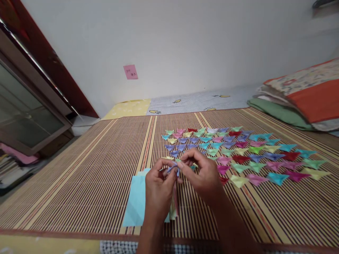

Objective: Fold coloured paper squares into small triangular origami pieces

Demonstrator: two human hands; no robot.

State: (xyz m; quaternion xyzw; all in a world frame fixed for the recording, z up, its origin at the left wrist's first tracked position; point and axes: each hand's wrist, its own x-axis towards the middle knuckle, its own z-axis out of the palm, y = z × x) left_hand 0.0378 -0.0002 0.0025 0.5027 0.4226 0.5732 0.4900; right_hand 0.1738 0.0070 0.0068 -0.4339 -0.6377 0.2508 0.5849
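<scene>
Between my two hands is a small folded piece of purple paper [173,168], partly hidden by the fingers. My left hand [160,187] pinches it from the left. From the right, the thumb and fingertips of my right hand [201,173] close on its upper edge. Under my left hand lies a stack of paper sheets [134,203], light blue on top, with pink and yellowish edges showing to the right of the wrist. Rows of small folded paper figures [241,158] in many colours spread out behind and to the right of my hands.
A striped bamboo mat [87,176] covers the bed. Folded bedding [304,95] is piled at the back right. A pink note [130,72] sticks to the white wall [185,42]. On the left stands a glass-fronted cabinet [23,106].
</scene>
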